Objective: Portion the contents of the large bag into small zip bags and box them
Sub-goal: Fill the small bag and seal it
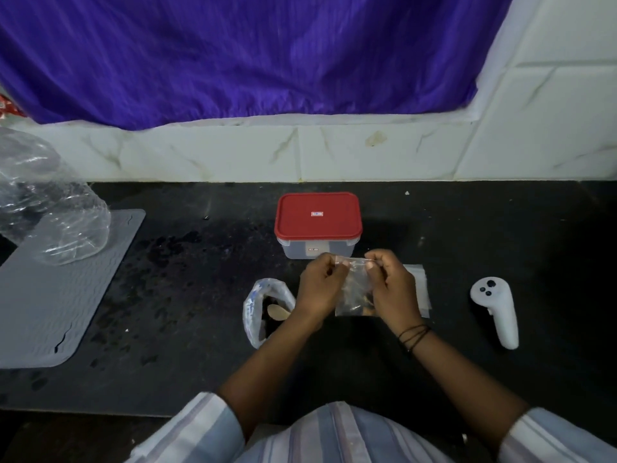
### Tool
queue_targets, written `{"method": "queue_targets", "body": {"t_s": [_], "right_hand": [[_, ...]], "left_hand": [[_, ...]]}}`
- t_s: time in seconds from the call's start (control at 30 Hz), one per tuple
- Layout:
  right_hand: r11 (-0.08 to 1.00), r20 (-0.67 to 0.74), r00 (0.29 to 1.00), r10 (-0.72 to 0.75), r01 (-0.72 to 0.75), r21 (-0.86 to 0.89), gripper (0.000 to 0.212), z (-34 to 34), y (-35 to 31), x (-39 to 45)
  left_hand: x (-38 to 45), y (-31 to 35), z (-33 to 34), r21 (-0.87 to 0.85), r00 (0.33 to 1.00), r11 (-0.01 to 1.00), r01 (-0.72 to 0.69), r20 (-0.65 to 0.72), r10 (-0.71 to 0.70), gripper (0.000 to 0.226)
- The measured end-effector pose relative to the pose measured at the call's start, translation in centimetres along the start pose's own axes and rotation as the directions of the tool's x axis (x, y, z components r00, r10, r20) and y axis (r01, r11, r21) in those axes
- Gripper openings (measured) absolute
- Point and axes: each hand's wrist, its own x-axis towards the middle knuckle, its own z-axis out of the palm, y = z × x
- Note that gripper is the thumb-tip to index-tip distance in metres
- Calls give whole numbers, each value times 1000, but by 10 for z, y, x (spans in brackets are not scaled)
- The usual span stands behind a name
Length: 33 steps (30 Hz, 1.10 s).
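1. Near the counter's [467, 228] middle, I see both hands pinching a small zip bag [354, 292] by its top strip — left hand [320, 289], right hand [390, 292].
2. Just behind it sits the red-lidded box [318, 225], lid on.
3. Left of the hands lies the large bag [263, 309] — open, a wooden spoon [278, 311] inside.
4. Spare zip bags [421, 289] lie under the right hand.

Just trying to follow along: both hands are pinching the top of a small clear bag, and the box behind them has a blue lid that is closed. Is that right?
Nearly. The lid is red, not blue, as the head view shows. The rest holds: it sits closed on the box, and the left hand and right hand both pinch the top edge of the small clear bag in front of it.
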Motion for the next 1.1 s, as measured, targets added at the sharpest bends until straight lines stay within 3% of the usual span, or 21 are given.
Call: {"method": "queue_targets", "body": {"t_s": [0.1,0.2,0.37,0.53,0.7,0.83,0.93,1.1], "right_hand": [[989,52,996,70,-62,-137,12,1,24,16],[946,91,992,90,-56,-320,11,0,42,27],[783,174,978,112,21,-622,12,2,47,43],[696,206,973,103,77,-714,12,5,51,52],[661,203,975,87,96,-744,19,-1,60,52],[737,27,1000,16,6,-676,15,-26,63,45],[773,-112,994,19,-85,-629,21,-51,75,33],[766,-184,961,208,-277,-581,22,-73,98,17]], "left_hand": [[28,-9,8,277,997,959,63,21,-72,21],[49,-15,17,432,984,893,124,62,-166,21],[72,-20,28,532,952,816,227,54,-300,16],[83,-25,32,550,926,787,281,60,-373,15],[86,-28,33,720,963,680,141,60,-262,24],[82,-25,30,807,977,588,44,89,-194,38],[78,-22,37,785,982,619,-15,128,-139,32],[70,-10,71,634,939,758,-154,334,-88,14]]}}
